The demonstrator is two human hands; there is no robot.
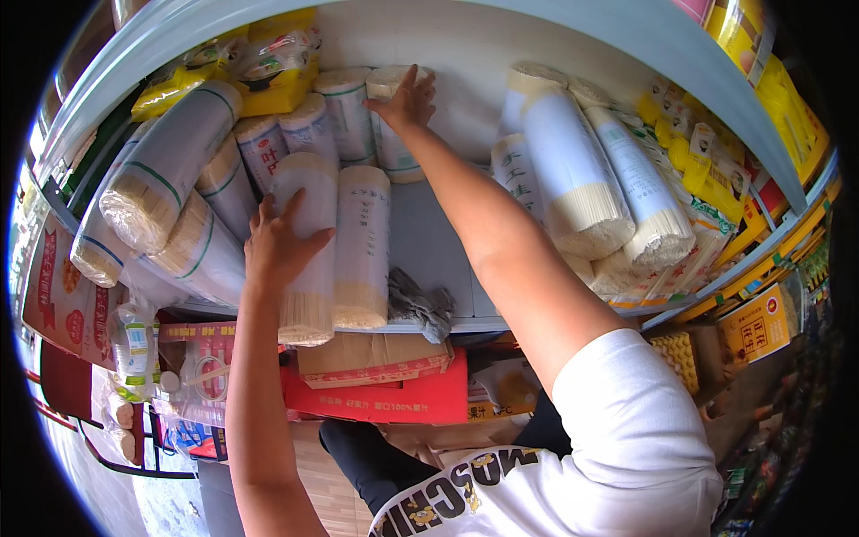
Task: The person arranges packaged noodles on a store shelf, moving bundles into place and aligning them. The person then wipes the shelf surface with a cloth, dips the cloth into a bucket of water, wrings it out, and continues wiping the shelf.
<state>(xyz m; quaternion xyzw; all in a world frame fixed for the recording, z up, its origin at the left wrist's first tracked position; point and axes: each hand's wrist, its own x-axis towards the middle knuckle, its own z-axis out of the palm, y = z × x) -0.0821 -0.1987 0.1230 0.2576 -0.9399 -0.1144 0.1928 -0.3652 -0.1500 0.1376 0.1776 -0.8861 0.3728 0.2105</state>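
Note:
My left hand [278,245] lies with its fingers spread against a paper-wrapped bundle of dried noodles [305,171] near the front of the shelf. Beside that bundle stands a second one [362,248] with handwriting on its wrapper. Farther back, my right hand [406,104] reaches to the upper part of another noodle bundle [396,151], fingers apart. This bundle stands next to a similar one [347,121] at the back wall. A crumpled grey cloth [419,305] rests at the front edge of the shelf [429,235].
More noodle bundles [171,161] lean in a pile at left, below yellow packets [275,74]. Another group of bundles [577,161] leans at right beside more yellow packets [704,161]. A pale metal rail [537,20] arches above. Under the shelf sits a red box [382,403].

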